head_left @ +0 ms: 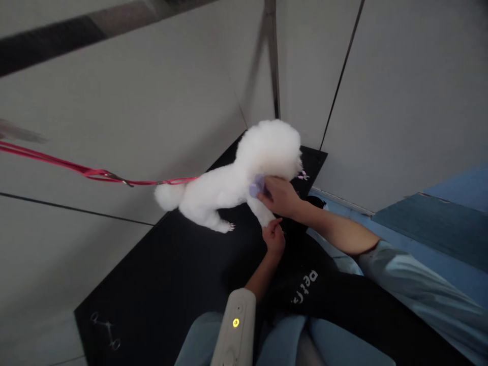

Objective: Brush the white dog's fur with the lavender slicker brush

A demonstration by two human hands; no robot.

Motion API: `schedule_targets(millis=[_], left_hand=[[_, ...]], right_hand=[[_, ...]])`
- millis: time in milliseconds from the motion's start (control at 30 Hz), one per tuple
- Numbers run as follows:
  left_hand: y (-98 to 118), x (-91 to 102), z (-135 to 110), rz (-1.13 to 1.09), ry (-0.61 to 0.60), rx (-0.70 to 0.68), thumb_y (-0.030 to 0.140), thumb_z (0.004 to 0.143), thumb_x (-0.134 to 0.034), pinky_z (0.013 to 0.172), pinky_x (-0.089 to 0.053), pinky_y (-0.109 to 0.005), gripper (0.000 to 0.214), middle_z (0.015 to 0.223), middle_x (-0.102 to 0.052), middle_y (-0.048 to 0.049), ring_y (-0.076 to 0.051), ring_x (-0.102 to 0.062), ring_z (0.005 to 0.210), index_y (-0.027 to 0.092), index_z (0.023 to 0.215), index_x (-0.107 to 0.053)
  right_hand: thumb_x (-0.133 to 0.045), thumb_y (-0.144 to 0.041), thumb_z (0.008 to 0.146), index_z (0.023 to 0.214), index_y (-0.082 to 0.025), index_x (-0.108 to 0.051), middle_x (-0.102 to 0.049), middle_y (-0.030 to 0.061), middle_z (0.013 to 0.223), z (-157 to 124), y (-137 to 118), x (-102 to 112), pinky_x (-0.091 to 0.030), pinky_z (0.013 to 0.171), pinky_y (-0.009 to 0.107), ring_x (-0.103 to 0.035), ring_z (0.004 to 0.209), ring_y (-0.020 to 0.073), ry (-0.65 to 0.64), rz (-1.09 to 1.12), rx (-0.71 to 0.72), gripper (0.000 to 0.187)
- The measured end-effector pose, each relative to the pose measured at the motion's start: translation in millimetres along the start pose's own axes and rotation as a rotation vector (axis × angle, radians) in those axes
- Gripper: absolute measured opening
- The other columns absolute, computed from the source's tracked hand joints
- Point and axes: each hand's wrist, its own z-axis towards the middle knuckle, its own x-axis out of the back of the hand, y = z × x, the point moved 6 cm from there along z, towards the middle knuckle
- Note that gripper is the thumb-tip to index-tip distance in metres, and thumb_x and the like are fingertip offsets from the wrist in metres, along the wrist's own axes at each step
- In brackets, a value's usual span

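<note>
A fluffy white dog (213, 188) stands on a black table (183, 284), its round head at the right end. My right hand (281, 195) grips a light purple tool (256, 187) with a rounded shape, pressed to the fur at the dog's chest and shoulder; its exact kind cannot be made out. Just below, my left hand (274, 237) is closed around the lower part of the dog's front leg (261, 211). The paw is hidden in its fingers.
A red lead (76, 165) runs from the left to the dog's hindquarters. Scissors (108, 328) lie near the table's lower left corner. A small pink item (303, 175) is by the dog's muzzle. A pale device with a yellow light (236, 315) juts up in front. Walls border the table.
</note>
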Motion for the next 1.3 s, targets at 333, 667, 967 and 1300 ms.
schedule_targets(millis=[333, 667, 967, 1300], left_hand=[[3.1, 6.4, 1.5, -0.032, -0.065, -0.027, 0.03, 0.076, -0.055, 0.054, -0.043, -0.024, 0.024, 0.052, -0.056, 0.0003, -0.012, -0.052, 0.05, 0.019, 0.057, -0.063], [12.6, 22.8, 13.0, -0.173, -0.217, 0.043, 0.045, 0.091, -0.06, 0.044, -0.038, -0.019, 0.03, 0.063, -0.06, 0.001, -0.007, -0.048, 0.046, 0.017, 0.085, -0.067], [26.8, 64.2, 30.6, -0.487, -0.312, 0.219, 0.061, 0.085, -0.071, 0.034, -0.026, -0.014, 0.044, 0.049, -0.048, 0.008, -0.005, -0.038, 0.034, 0.02, 0.082, -0.057], [62.1, 102.8, 26.7, -0.788, -0.355, 0.467, 0.052, 0.084, -0.077, 0.039, -0.025, -0.014, 0.048, 0.055, -0.021, 0.0089, -0.004, -0.015, 0.041, 0.019, 0.067, -0.047]], right_hand=[[-0.063, -0.031, 0.091, 0.091, -0.017, -0.064, -0.068, 0.007, 0.086, -5.0, 3.2, -4.1, -0.042, 0.071, 0.032, -0.06, 0.077, 0.0207, -0.08, 0.144, 0.021, 0.013], [-0.061, -0.03, 0.089, 0.091, -0.018, -0.064, -0.069, 0.0069, 0.086, -4.8, 23.8, -2.4, -0.046, 0.074, 0.032, -0.061, 0.078, 0.0197, 0.134, 0.366, -0.061, 0.013], [-0.061, -0.043, 0.086, 0.092, -0.021, -0.058, -0.068, 0.0044, 0.088, -29.1, 70.5, -48.6, -0.051, 0.078, 0.035, -0.063, 0.083, 0.0205, 0.462, 0.939, -0.3, 0.022], [-0.08, -0.048, 0.068, 0.084, -0.023, -0.059, -0.069, 0.0014, 0.083, -0.7, 73.0, -118.7, -0.051, 0.079, 0.035, -0.065, 0.081, 0.0202, 0.583, 1.514, -0.298, 0.036]])
